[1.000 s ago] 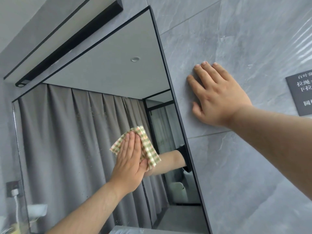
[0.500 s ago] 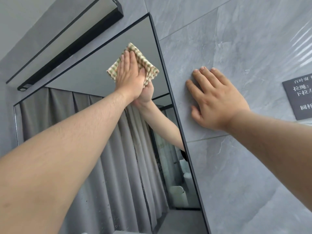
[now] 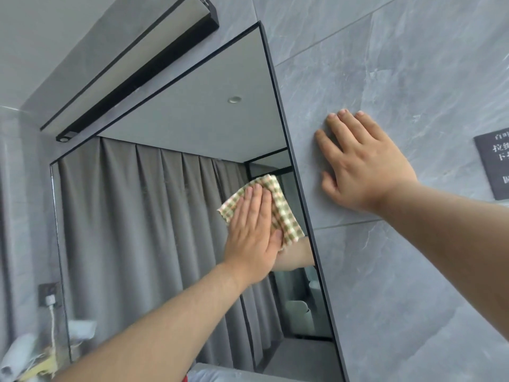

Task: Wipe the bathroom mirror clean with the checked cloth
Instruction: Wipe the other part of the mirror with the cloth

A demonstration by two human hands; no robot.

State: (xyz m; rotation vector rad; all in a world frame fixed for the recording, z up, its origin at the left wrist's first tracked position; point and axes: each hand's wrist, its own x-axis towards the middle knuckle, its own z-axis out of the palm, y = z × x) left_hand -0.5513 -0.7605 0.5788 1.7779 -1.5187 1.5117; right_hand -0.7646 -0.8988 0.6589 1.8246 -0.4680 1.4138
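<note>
Pressing checked cloth [image 3: 286, 213] beside mirror [image 3: 165, 230] edge

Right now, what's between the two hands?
Head view: past the left hand, the checked cloth, the mirror frame, then bare grey tile up to the right hand.

Soft, even daylight, fairly bright, no hard shadows. Pale glare streaks on the wall tile [image 3: 495, 62] at the upper right edge. Lower left corner smeared, out of focus. Wide-angle lens bows the mirror [image 3: 165, 216] edges slightly.
</note>
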